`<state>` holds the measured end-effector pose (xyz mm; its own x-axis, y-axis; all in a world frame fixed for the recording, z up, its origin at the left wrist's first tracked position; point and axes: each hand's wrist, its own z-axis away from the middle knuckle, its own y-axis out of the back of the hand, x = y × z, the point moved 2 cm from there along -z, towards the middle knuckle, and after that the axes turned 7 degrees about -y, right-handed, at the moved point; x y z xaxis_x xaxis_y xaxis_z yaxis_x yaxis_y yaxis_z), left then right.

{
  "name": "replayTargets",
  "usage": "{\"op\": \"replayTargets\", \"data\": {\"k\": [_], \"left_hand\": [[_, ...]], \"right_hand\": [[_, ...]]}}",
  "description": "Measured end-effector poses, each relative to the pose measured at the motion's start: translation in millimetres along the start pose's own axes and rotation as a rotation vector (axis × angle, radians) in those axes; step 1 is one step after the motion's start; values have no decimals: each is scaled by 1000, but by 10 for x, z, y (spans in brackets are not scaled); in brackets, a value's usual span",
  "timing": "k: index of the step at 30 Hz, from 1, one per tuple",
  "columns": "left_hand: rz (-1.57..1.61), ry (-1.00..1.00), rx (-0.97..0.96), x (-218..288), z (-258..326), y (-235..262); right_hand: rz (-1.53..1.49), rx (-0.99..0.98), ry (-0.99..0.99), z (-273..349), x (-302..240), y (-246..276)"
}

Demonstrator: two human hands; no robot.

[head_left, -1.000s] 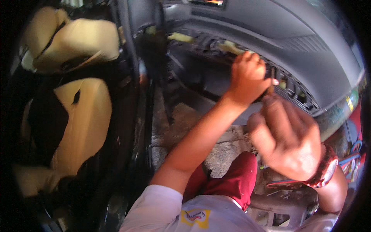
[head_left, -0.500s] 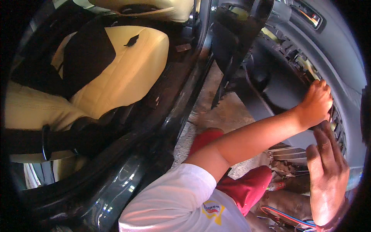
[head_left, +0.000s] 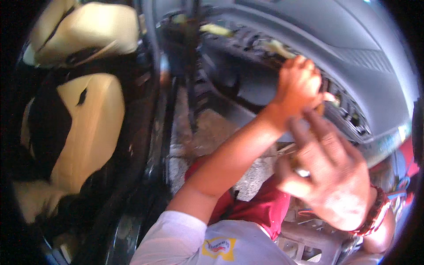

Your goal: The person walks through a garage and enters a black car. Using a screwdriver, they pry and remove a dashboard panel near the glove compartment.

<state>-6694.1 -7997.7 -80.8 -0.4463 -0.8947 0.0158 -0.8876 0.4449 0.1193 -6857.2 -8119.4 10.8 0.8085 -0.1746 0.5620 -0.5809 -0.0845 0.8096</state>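
- Nearest, the right hand (head_left: 331,176), fingers bent and blurred, just beside the left hand (head_left: 298,86). Can't tell whether this grip holds anything; a slip here could drive its fingers into its neighbour.
- There's a ring (head_left: 302,171) on it, and a band (head_left: 377,214) at the wrist: either could catch an edge or scratch a surface if the hand strays too close.
- Just beyond, the left grip is curled at the slotted strip (head_left: 353,117), whatever it might clasp hidden. A shove from the right could pinch those fingertips against the openings.
- And here's the door (head_left: 349,57), ahead of both hands, that strip showing between its upper panel and the dark pocket (head_left: 238,77). Too much force on one spot could crack a thin rib.
- Farther along, a yellow piece (head_left: 216,29); a hard drag could tear it.
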Motion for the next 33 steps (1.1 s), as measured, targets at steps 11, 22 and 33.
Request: {"op": "replayTargets", "data": {"k": [11, 22, 33], "left_hand": [[6, 86, -180, 224, -180, 117], [41, 77, -211, 248, -290, 161], [-11, 83, -272, 414, -412, 250]], "right_hand": [[88, 227, -2, 101, 39, -42], [19, 112, -186, 53, -31, 122], [-54, 162, -177, 177, -181, -171]]}}
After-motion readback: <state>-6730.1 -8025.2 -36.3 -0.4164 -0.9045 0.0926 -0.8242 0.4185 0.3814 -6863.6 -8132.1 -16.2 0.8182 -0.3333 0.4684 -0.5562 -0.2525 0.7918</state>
